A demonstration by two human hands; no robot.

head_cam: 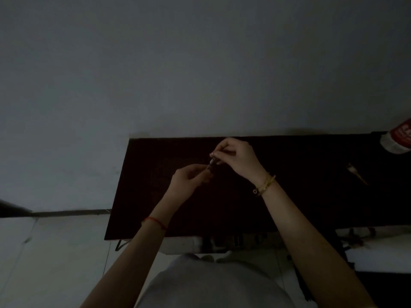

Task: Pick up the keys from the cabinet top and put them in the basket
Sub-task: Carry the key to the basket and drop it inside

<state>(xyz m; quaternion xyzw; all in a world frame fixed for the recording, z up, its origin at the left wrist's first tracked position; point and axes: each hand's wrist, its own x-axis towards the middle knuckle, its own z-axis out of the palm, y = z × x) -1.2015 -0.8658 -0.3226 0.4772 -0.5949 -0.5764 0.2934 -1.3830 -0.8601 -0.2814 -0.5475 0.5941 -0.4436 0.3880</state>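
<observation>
The scene is very dim. Above the dark cabinet top point(300, 196) both hands meet over its middle. My right hand point(235, 158) pinches a small metallic object, apparently the keys point(210, 163), with its fingertips. My left hand point(191, 178) reaches up from below and its fingertips touch the lower end of the same object. The keys hang between the two hands, a little above the surface. No basket is visible.
A red and white plastic container point(398, 138) lies at the cabinet's far right corner. A small pale brush-like item point(357, 174) rests on the right part of the top. A grey wall stands behind; pale floor tiles point(55, 252) lie to the left.
</observation>
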